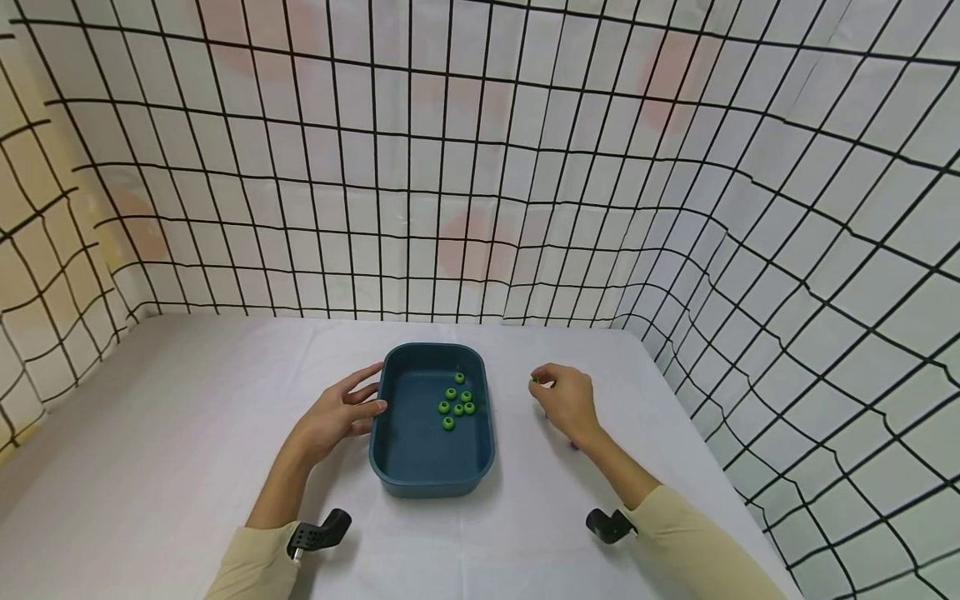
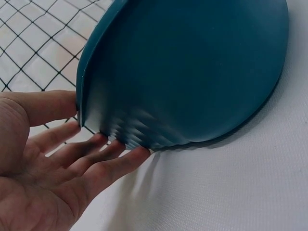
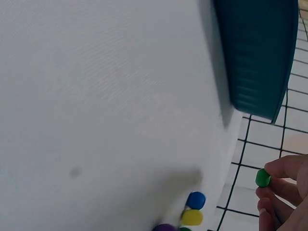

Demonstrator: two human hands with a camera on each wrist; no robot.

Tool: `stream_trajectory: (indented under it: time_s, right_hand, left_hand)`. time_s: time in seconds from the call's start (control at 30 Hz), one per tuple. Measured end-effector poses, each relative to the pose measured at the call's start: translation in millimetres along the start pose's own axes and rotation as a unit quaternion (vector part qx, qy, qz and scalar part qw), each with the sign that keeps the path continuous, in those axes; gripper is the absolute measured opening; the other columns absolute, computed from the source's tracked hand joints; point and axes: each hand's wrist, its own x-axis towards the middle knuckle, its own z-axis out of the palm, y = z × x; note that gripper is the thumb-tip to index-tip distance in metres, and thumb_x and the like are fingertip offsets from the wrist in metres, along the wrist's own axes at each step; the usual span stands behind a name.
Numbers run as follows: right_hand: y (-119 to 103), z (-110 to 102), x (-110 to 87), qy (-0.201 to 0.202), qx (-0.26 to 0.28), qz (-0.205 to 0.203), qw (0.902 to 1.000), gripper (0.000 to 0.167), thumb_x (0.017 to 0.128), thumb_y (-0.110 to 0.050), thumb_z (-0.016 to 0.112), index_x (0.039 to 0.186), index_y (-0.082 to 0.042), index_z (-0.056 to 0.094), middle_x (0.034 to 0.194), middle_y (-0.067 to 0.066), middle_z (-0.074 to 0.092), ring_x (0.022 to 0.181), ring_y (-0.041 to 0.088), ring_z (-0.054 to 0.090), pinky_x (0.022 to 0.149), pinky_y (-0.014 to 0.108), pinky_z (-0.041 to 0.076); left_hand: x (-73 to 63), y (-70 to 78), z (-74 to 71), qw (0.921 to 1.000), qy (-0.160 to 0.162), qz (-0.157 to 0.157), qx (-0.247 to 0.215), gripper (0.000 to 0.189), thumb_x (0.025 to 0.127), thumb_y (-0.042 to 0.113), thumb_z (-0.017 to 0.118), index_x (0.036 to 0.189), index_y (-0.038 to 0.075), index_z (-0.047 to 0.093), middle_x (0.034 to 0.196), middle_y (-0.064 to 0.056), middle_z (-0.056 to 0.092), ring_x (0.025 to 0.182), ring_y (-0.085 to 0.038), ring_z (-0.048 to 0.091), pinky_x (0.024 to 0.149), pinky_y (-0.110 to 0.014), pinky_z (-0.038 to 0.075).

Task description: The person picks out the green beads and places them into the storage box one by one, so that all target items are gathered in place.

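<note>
Far left of the left grip (image 1: 333, 421), beyond the edge of the white-covered bench (image 1: 172, 458), stands a black wire grid (image 1: 410, 167), which also runs behind both grips. Below the left grip, toward the person, come a beige sleeve (image 1: 251, 567) and a black wrist device (image 1: 318, 533). The left grip itself holds the near wall of a blue tray (image 1: 431, 462), thumb over the rim, the other fingers spread along the outside.

The tray sits upright on the bench, immediately right of the left grip and well left of the right grip (image 1: 567, 400). Inside, on the side away from the left grip, lie seven green beads (image 1: 459, 410) in a loose cluster.

Right of the tray and apart from it, the right grip pinches one green bead (image 3: 263, 178) between thumb and fingertips, above the bench. Under the right grip, on the bench, a purple bead (image 3: 165, 227), a blue bead (image 3: 196, 200) and a yellow bead (image 3: 192, 217) lie close together, partly hidden from the head view. Below the right grip are the second wrist device (image 1: 609, 527) and the other sleeve (image 1: 712, 542); the grid rises to its right.
</note>
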Motion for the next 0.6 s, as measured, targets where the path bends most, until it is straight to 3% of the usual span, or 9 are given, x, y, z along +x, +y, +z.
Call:
stream_trajectory:
  time_s: [0.27,0.6]
  right_hand:
    - [-24.4,0.3,0.7,-0.008,0.026,0.0,0.9996,0.015,0.084,-0.008,0.072,0.096,-0.003,0.079,0.09,0.01,0.078,0.071,0.021,0.065,0.065,0.032,0.05]
    - [-48.9,6.2,-1.3,-0.01,0.043,-0.039,0.9982,0.011,0.083,-0.007,0.073,0.092,-0.006,0.079,0.085,0.008,0.078,0.066,0.017,0.063,0.062,0.031,0.049]
  left_hand:
    - [0.0,-0.5,-0.5,1.0,0.0,0.001,0.001,0.07,0.1,0.006,0.06,0.161,0.018,0.029,0.164,-0.024,0.029,0.141,-0.043,0.046,0.102,-0.052,0.052]
    - [0.5,-1.2,-1.0,1.0,-0.003,0.001,0.003,0.07,0.1,0.007,0.06,0.161,0.019,0.029,0.163,-0.024,0.029,0.141,-0.043,0.046,0.102,-0.051,0.052]
